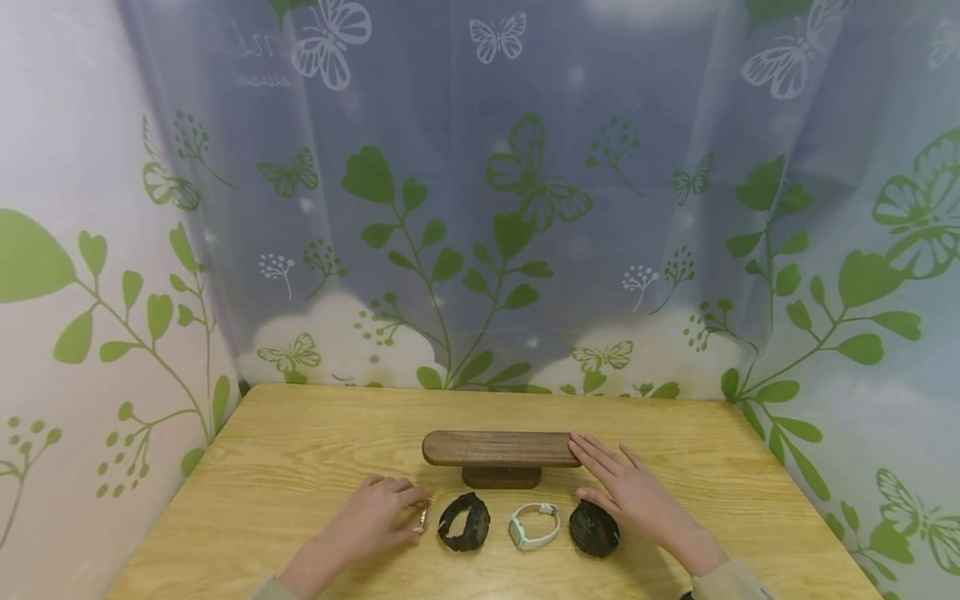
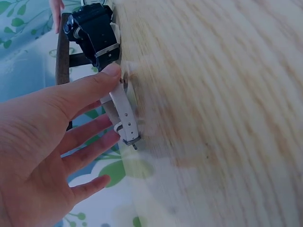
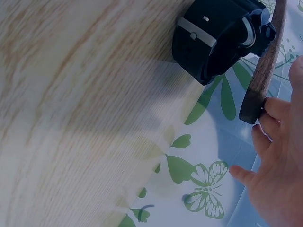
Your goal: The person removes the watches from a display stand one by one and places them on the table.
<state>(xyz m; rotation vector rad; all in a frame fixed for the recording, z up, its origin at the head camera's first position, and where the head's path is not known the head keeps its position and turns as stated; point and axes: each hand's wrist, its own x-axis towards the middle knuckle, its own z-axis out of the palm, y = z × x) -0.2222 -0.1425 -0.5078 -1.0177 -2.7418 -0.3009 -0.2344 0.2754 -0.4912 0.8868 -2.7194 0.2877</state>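
Note:
My left hand (image 1: 369, 521) is at a small wristwatch (image 1: 423, 517) at the left end of a row of watches. The left wrist view shows its pale strap (image 2: 124, 111) with holes and a metal buckle, pinched between thumb and fingers; its dial is hidden. With fingers fairly straight, my right hand (image 1: 637, 496) touches the right end of a dark wooden stand (image 1: 498, 450), a rounded bar on a short base. Below that hand, a black watch (image 1: 594, 529) stands on the table, near the thumb.
Between the hands are a chunky black watch (image 1: 465, 523) and a mint-green watch (image 1: 535, 527), both with looped straps. Everything stands on a light wooden table (image 1: 315, 433). A curtain (image 1: 465, 250) printed with leaves and butterflies hangs behind the table and along its sides.

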